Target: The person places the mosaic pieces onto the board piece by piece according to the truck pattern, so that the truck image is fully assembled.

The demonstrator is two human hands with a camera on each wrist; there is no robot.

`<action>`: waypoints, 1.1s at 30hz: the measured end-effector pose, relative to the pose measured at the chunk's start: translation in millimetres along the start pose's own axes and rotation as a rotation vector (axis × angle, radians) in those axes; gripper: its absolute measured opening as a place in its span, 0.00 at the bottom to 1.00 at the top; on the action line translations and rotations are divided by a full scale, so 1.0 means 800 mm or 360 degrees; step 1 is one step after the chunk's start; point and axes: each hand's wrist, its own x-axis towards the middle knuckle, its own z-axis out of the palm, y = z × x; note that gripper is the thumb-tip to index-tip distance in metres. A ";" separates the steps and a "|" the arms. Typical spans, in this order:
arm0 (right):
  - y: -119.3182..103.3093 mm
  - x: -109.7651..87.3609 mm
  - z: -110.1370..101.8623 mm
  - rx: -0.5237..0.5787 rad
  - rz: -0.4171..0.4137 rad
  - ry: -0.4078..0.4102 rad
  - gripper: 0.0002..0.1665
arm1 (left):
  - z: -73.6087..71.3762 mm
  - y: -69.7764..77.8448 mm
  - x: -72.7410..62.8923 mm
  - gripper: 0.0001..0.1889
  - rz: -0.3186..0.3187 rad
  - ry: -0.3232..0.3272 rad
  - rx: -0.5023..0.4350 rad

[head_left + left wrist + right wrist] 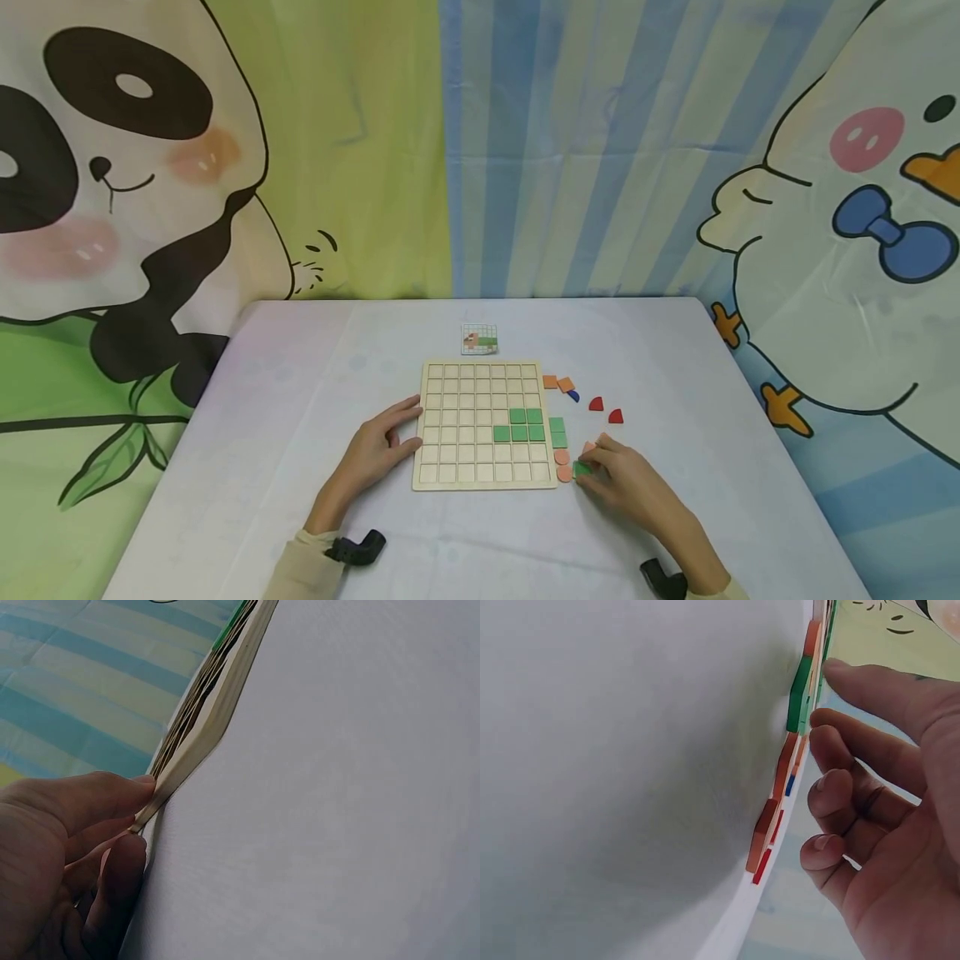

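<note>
A wooden board with a grid of square cells lies on the white table. Several green square tiles sit in cells on its right side. My left hand touches the board's left edge with thumb and fingertips, as the left wrist view also shows at the board's rim. Beside the lower right corner, my right hand hovers at a loose green tile. In the right wrist view, thumb and forefinger stand apart near that green tile, and no piece shows between them.
Right of the board lie two green tiles, round pink pieces, orange squares, a blue piece and red pieces. A small picture card lies behind the board. A printed curtain hangs beyond the table.
</note>
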 end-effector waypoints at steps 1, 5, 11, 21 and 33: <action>0.000 -0.002 0.000 0.0004 0.0009 0.0000 0.14 | 0.000 0.000 0.000 0.30 0.0007 0.0003 0.0001; 0.001 -0.006 0.000 0.0001 0.0117 -0.0039 0.16 | 0.000 0.001 0.000 0.30 0.0011 0.0001 0.0025; 0.002 -0.005 0.000 -0.0019 0.0240 -0.0119 0.19 | -0.002 0.001 0.000 0.30 -0.0031 -0.0011 0.0023; 0.003 -0.007 0.001 -0.0014 0.0288 -0.0128 0.20 | -0.001 0.001 -0.001 0.30 -0.0039 -0.0015 0.0008; 0.002 -0.006 0.000 -0.0002 0.0325 -0.0133 0.17 | -0.001 -0.001 -0.001 0.30 -0.0024 -0.0009 -0.0021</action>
